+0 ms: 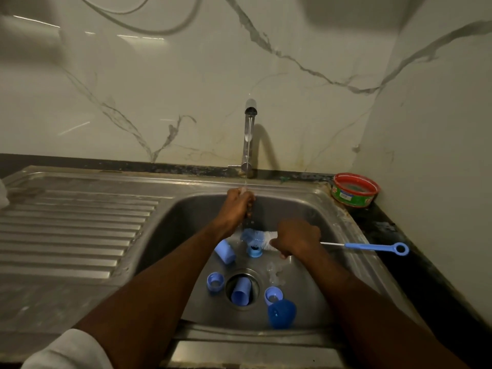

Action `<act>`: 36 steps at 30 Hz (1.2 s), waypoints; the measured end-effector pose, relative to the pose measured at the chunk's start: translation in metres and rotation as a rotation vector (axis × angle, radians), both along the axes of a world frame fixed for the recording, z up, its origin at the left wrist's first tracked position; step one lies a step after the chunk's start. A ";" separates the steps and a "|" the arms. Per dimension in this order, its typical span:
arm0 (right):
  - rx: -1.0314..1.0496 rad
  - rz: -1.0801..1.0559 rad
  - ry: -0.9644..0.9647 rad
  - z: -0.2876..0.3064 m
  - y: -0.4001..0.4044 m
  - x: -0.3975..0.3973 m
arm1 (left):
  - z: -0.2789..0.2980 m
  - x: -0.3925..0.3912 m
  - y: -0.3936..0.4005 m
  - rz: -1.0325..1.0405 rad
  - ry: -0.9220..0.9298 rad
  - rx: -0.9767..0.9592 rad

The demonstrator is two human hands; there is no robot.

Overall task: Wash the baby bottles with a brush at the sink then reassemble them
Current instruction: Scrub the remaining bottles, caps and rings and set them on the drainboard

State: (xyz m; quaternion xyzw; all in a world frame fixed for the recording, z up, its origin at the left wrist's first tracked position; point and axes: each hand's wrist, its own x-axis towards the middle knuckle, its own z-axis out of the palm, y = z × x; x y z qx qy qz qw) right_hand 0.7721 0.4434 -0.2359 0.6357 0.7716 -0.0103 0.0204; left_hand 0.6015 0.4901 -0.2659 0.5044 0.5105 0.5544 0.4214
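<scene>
My left hand (237,206) grips a small clear part, hard to make out, under the running tap (249,137) at the back of the sink (314,209). My right hand (295,239) holds the bottle brush (372,246) near its white and blue bristle head; the blue loop handle sticks out to the right. Several blue bottle parts lie in the basin: a cap (225,251), a ring (215,281), another ring (273,294), a dark blue cover (281,313) and a tube-shaped piece (241,291) in the drain. A clear teat (275,274) lies beside the drain.
A ridged steel draining board (74,225) stretches left of the basin. A red and green tub (355,189) stands on the dark counter at the back right corner. A marble wall rises behind and to the right.
</scene>
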 end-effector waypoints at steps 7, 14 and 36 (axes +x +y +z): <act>0.060 -0.025 0.006 0.003 0.000 0.001 | 0.003 -0.004 -0.009 -0.003 -0.042 0.009; 0.189 -0.087 0.143 0.012 -0.005 -0.006 | 0.027 -0.004 -0.034 -0.070 0.071 0.028; 0.486 -0.050 0.237 0.040 -0.031 -0.014 | 0.008 -0.008 -0.018 0.350 -0.005 -0.010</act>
